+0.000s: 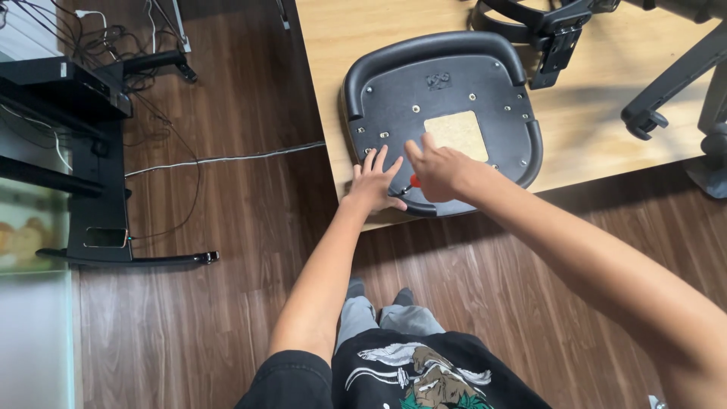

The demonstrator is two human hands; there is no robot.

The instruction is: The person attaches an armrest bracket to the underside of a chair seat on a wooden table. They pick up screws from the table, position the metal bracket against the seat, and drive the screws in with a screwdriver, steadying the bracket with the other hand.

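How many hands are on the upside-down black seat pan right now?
2. The left hand rests flat on the black seat pan's near-left edge. The right hand is beside it near the square cutout, with something small and red under it.

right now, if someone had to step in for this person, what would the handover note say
Left hand: flat, fingers spread on the near edge of the upturned black chair seat base, holding nothing.
Right hand: closed around a small red-handled tool, working at the seat's near edge.
The seat lies underside up on the wooden table, partly over its front edge. The chair base with casters lies further back on the table, not attached.
Several screws show in the underside; whether they are tight cannot be told.
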